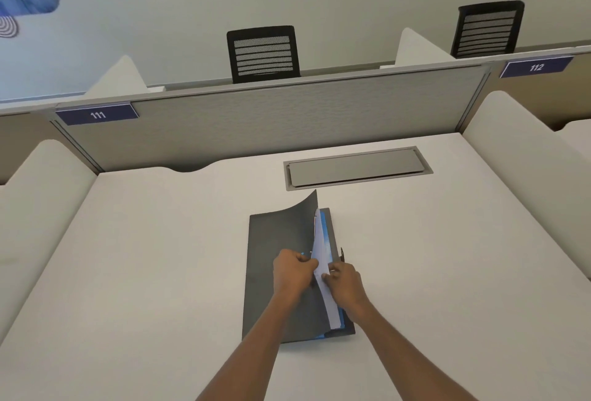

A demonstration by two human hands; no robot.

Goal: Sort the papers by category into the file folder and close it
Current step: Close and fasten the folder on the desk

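**Two hands work inside the grey folder**

Two bare arms reach out from the bottom edge, closest to us. Under both hands is the big white worktop (144, 256), which carries everything. Far past the hands a grey divider wall (271, 125) stands up, and just past the folder is a flat grey lid (356, 167) set in the worktop.

The dark grey file folder (265, 272) lies right under the hands. Its top cover curls up past the left hand, so the inside can be reached. The papers (323, 260), white and blue, stick up in the gap between the two hands.

The left hand (292, 272) is pinched shut on the cover edge, probably to keep the folder open. The right hand (343, 282) is curled on the papers, fingers closed on a white sheet, maybe to push it into its place. The folder is not closed yet.
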